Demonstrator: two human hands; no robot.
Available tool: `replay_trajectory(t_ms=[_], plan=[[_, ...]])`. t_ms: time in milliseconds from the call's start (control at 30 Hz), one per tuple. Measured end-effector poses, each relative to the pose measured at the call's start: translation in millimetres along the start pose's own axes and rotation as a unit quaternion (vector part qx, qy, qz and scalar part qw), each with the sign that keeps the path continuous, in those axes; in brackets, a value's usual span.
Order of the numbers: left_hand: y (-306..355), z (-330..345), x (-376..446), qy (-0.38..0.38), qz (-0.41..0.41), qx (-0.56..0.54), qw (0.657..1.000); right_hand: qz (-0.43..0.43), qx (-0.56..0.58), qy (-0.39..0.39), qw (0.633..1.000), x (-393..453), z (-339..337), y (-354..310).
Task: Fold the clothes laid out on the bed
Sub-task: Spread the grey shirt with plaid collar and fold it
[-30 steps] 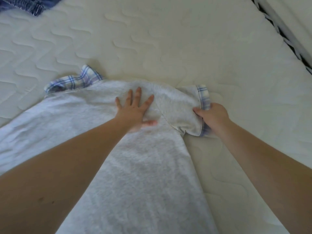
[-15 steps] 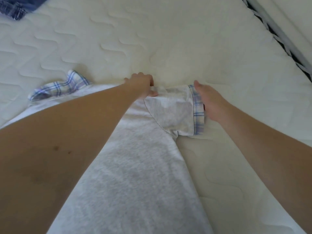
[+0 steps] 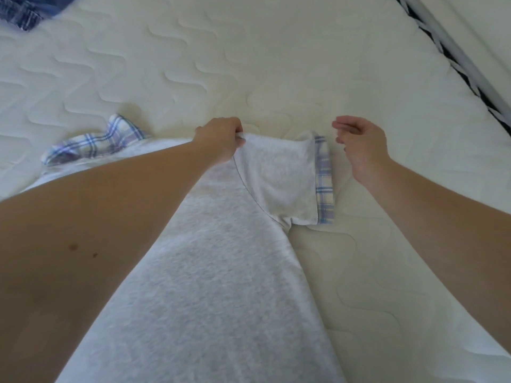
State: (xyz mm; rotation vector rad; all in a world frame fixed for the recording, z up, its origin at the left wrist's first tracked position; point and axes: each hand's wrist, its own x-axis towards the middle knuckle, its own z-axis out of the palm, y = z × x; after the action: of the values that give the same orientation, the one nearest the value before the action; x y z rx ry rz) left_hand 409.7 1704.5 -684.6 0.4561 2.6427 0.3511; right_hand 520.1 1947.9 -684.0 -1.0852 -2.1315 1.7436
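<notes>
Grey shirt (image 3: 221,272) flat on mattress (image 3: 276,64); left hand (image 3: 221,139) grip pinches shoulder edge (right hand (image 3: 362,142) loose, holding nothing).

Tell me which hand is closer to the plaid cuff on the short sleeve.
Right. The right hand hovers just beside the plaid cuff, not touching; the left hand pinches the grey shirt across the sleeve.
</notes>
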Motion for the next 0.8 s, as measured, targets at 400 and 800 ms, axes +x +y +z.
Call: replay_trajectory(t_ms=[400,800], plan=[[14,5,5,-0.105,0.031,0.041,0.993,0.128,-0.286,-0.214,0.925,-100,-23,45],[48,23,20,-0.089,0.082,0.059,0.991,0.157,-0.06,-0.153,0.974,-107,-32,93]])
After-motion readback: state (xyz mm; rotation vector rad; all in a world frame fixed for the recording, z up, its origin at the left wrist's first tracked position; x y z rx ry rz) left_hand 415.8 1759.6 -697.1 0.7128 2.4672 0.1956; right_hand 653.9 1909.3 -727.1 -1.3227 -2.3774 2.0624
